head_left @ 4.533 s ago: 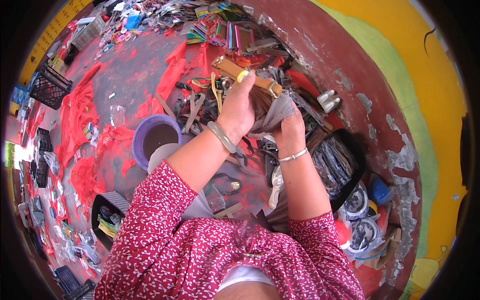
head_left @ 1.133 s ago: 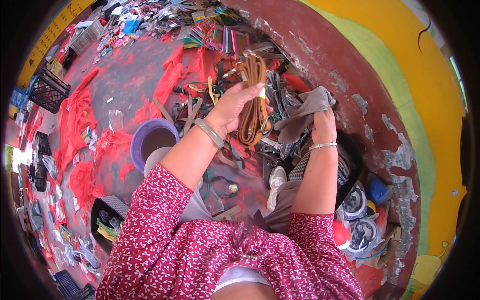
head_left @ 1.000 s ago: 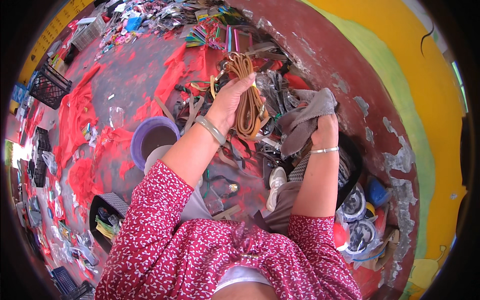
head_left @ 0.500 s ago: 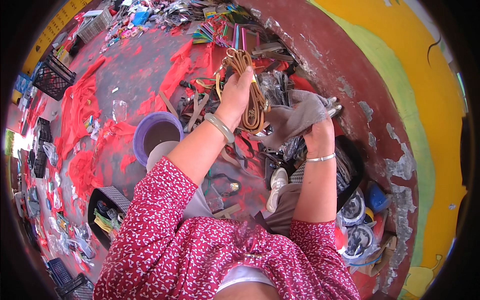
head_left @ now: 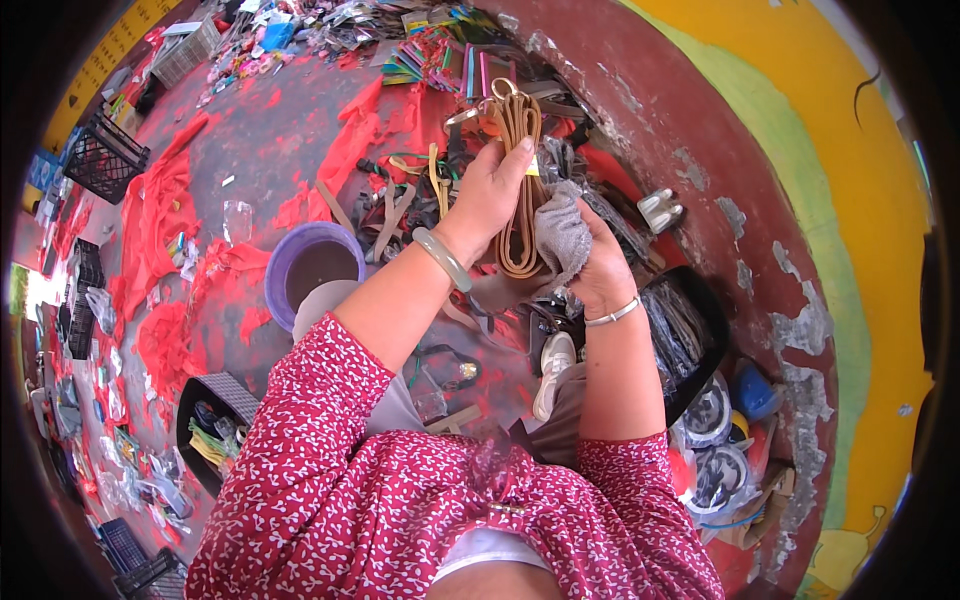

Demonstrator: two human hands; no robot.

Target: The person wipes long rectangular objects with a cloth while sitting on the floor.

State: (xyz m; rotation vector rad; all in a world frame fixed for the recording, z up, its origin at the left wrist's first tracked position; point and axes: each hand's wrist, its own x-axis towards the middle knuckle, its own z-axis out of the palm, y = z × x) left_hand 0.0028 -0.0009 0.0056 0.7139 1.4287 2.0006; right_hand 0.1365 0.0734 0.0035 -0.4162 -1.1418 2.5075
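My left hand is closed round a folded brown leather strap with metal clasps at its top end and a pale yellow band round its middle. The strap hangs upright in front of me in several long loops. In my right hand is a bunched grey cloth, pressed against the right side of the strap's lower loops. The cloth hides part of the strap and the right fingertips. Below and beyond my hands, loose straps lie in a heap on the floor.
A purple bucket with dark liquid stands by my left knee. To my right, a black bin holds dark packaged items, with wheels in plastic below it. A peeling wall curves along the right. Torn red sheeting covers the floor at left.
The strap has shifted right and stands more upright. My right hand has come left, bringing the cloth from beside the strap onto it; a pale object by the wall is now uncovered.
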